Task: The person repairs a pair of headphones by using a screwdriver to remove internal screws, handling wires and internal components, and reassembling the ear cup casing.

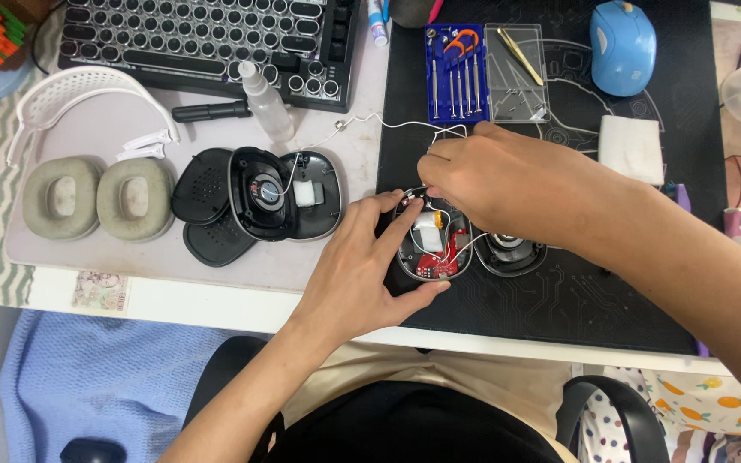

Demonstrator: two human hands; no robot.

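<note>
The left hand [362, 274] clasps an opened black earcup shell [432, 244] from its near side, thumb under the lower rim and forefinger laid along the upper left rim, so the shell is held snugly between them. Inside that shell sit a small white block, a red circuit board at the bottom and thin white and red wires. The right hand [495, 184] hovers just above the shell's upper edge with fingertips pinched close together; whether they grip a wire or a tool I cannot tell. A second black cup [512, 253] with a round speaker part lies touching the shell on its right. Both rest on a black mat [559, 309] covering the right half of the desk, near its front edge. A thin white cable [388, 124] runs from the hands leftward to another opened earcup [289, 193], which holds a round driver and a white block, with black covers beside it. Left of these lie two grey ear cushions [96, 197] and a white headband [79, 90]. At the mat's far edge stands an open blue case [454, 73] holding small screwdrivers in a row, its clear lid [516, 73] containing tweezers.
</note>
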